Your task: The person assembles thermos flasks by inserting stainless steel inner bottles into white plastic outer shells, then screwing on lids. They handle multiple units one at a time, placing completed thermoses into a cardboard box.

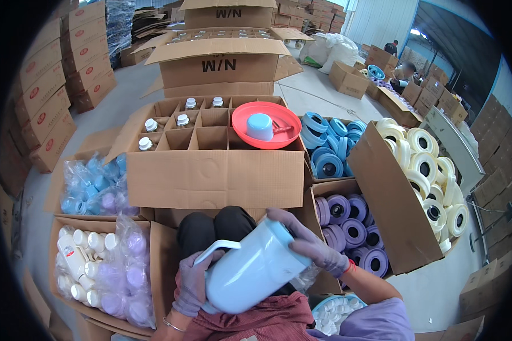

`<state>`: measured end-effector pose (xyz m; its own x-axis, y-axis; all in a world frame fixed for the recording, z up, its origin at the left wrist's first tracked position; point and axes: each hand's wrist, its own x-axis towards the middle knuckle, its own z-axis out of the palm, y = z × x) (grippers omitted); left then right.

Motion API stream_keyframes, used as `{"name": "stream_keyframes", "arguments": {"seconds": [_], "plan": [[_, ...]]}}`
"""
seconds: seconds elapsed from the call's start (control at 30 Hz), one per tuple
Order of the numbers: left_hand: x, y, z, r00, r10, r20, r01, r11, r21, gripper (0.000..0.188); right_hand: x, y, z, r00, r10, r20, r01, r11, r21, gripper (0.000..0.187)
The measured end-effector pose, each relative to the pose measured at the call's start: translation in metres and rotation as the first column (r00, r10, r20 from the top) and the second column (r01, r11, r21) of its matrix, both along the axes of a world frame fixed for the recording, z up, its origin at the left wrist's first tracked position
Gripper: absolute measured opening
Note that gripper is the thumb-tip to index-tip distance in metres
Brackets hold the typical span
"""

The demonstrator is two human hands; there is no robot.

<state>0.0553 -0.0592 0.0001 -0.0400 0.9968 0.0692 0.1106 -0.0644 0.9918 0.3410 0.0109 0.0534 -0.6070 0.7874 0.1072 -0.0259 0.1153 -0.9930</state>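
Note:
Over my lap I hold a light-blue thermos jug (253, 273), tilted with one end to the upper right. My left hand (192, 281), in a greyish-purple glove, is closed round its handle and lower left side. The gloved right hand (310, 241) grips the upper right end, fingers curled over the rim. Just ahead, a red round basin (244, 128) sits on a divided carton (216, 176). In it lie a light-blue cup (260, 126) and a small red piece I cannot make out.
White-capped bottles (183, 120) stand in the carton's left cells. To the right are boxes of blue rings (327, 165), purple rings (352, 232) and cream rings (424, 165). Bagged blue cups (94, 184) and white and purple parts (99, 267) fill boxes at left. People work far right.

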Motion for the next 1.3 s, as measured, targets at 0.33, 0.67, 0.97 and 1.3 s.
{"name": "stream_keyframes", "arguments": {"seconds": [0.33,0.67,0.97,1.3], "plan": [[-0.001,-0.016,0.026,0.998,-0.025,-0.057,0.025,1.0,-0.001,0.041,-0.026,0.029,0.015,0.984,-0.104,0.144,0.145,0.938,-0.315,0.064],[-0.036,-0.032,0.03,0.921,-0.05,0.385,0.267,0.803,-0.533,0.043,-0.067,0.029,-0.001,0.852,0.457,0.255,-0.522,0.775,0.355,0.077],[-0.04,-0.035,0.009,0.966,0.161,0.201,-0.036,0.857,-0.513,0.029,-0.099,0.053,-0.003,0.901,0.333,0.277,-0.428,0.785,0.449,0.064],[-0.12,-0.004,-0.029,0.519,0.305,0.799,0.099,0.906,-0.41,0.026,0.015,0.339,0.013,0.177,-0.764,0.62,-0.473,0.486,0.734,0.029]]}}
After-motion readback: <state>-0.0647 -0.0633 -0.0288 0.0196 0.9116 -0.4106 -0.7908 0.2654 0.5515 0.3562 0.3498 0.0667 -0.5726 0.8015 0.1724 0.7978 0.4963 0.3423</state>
